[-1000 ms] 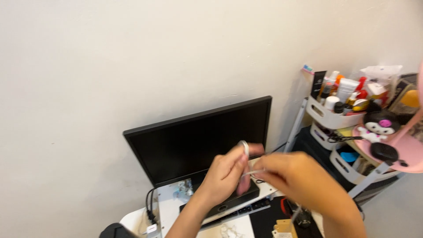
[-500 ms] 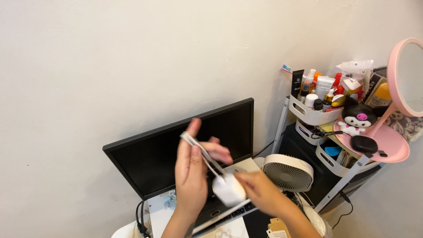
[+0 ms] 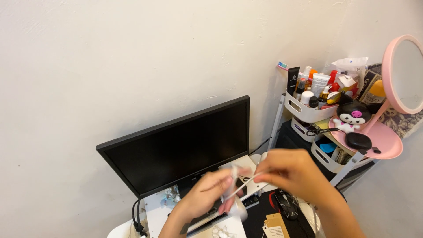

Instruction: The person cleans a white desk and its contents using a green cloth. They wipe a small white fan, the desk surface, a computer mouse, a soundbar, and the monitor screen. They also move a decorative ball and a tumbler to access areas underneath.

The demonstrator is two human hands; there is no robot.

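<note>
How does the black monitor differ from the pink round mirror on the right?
The monitor is a wide black rectangle, while the mirror is round with a pink rim. The monitor stands behind the hands, left and right, which hold a white cable; the mirror stands by a cart of bottles. Both are upright and close to the wall.

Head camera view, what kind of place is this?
Probably a desk corner in a bedroom or home: a dark monitor against a bare wall, a white tiered cart crowded with toiletry bottles, and a pink vanity mirror.
</note>
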